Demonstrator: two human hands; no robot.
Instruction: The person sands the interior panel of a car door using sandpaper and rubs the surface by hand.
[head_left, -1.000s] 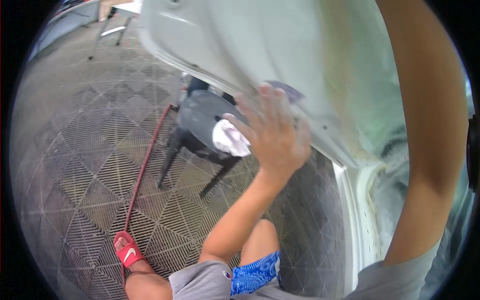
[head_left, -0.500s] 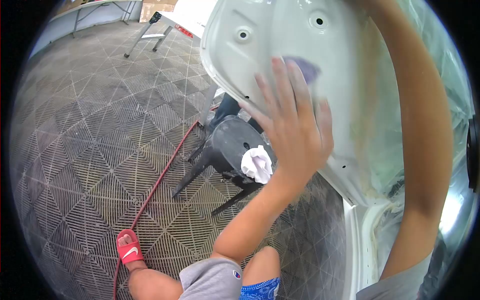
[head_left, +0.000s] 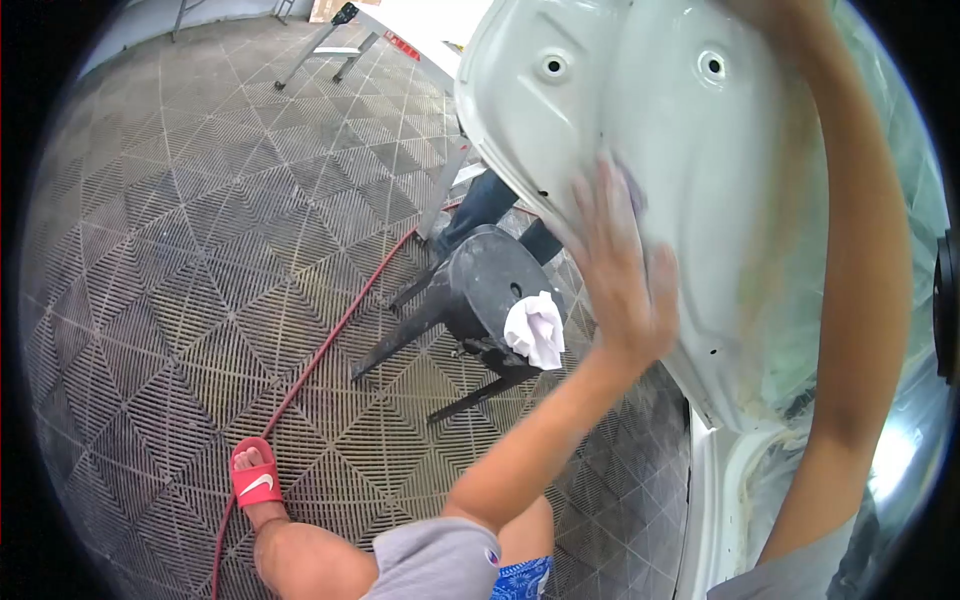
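My left hand point(head_left: 627, 265) lies with stretched fingers against a pale grey-white vehicle panel point(head_left: 700, 185). Under its fingertips shows the edge of a flat purple piece point(head_left: 631, 185), pressed to the panel; it looks like a sanding pad, but most of it is covered and blurred. My right arm reaches up along the right side, and my right hand point(head_left: 775, 12) is at the panel's top, partly out of frame and smeared, so its fingers cannot be made out. The panel has round holes and raised contours.
Below the panel stands a dark plastic stool point(head_left: 490, 275) with a crumpled white cloth point(head_left: 536, 330) on it. Behind it is a person's trouser leg point(head_left: 480, 210). A red hose point(head_left: 325, 350) crosses the grated floor. Clear plastic sheeting point(head_left: 900, 210) hangs at right.
My left hand has slid across the panel toward its lower edge, and the purple piece is now more covered. The view has shifted, moving the panel and stool rightward in the picture.
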